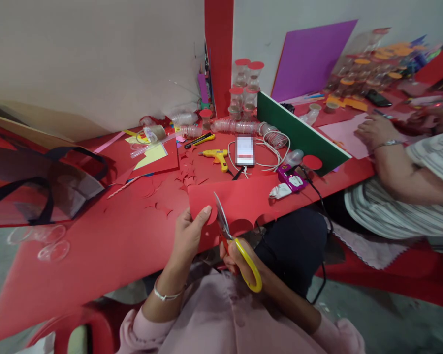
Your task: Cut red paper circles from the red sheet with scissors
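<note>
A sheet of red paper (243, 199) with curved cut-outs along its near edge is held over the front of the table. My left hand (190, 231) is closed on its left end, the thumb pressed on top. My right hand (234, 255) grips scissors (248, 265) with a yellow handle loop. The scissor blades are parted and lie at the paper, just right of my left thumb. Red paper scraps (187, 174) are scattered on the table beyond the left hand. The fingers of my right hand are partly hidden behind the handles.
Behind the paper lie a yellow glue gun (216, 156), a box cutter (199, 140), a phone (245, 150) with a white cable and a purple power strip (293, 178). A green board (299, 130) stands to the right. Beyond it, a co-worker's hand (378, 130) rests on pink paper. A bag (40, 177) sits left.
</note>
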A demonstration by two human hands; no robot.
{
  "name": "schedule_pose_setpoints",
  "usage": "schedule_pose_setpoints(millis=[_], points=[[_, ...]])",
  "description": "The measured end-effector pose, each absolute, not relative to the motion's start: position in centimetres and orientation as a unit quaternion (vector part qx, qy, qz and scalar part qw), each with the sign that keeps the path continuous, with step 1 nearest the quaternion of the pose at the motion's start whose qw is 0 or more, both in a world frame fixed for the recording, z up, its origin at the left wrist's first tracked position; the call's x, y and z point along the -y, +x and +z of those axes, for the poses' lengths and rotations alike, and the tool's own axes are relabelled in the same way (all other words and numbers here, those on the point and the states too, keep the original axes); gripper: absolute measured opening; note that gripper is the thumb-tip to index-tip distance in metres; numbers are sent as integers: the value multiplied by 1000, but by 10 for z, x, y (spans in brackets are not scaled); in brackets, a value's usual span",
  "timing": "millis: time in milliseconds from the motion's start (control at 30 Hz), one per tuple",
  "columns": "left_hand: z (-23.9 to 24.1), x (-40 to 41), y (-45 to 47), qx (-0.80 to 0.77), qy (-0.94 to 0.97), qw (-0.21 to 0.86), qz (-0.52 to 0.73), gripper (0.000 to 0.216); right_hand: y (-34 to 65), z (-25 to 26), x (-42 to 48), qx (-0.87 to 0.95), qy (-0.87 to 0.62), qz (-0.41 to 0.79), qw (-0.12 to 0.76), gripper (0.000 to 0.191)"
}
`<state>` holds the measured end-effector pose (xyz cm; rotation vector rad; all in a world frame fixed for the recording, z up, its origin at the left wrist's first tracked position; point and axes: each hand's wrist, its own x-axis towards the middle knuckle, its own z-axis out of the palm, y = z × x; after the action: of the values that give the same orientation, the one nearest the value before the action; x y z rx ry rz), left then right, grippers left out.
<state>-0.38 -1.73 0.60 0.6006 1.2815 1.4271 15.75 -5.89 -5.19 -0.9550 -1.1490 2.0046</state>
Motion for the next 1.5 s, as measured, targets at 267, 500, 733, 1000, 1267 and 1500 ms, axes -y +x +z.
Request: schedule_pose_setpoints(millis=[267, 500, 733, 1000, 1267, 1500], points=[[7, 18, -6, -536, 251, 548, 592, 32, 161, -58, 60, 439, -373, 757, 309, 74], [7, 19, -8, -537, 249, 548, 591, 33, 164, -55, 59, 456, -386, 749, 288, 76], [4, 18, -4, -536, 220, 538, 612, 33, 157, -50, 61, 464, -375, 746, 297, 77], [3, 16, -1, -543, 249, 518, 612, 30, 156, -59, 65, 480, -390, 730, 290, 76], [2, 21, -13, -562, 274, 514, 587, 29, 149, -50, 69, 479, -381, 733, 298, 83], [2, 23, -22, -559, 288, 517, 581, 28, 149, -46, 66, 529, -385, 702, 280, 79]])
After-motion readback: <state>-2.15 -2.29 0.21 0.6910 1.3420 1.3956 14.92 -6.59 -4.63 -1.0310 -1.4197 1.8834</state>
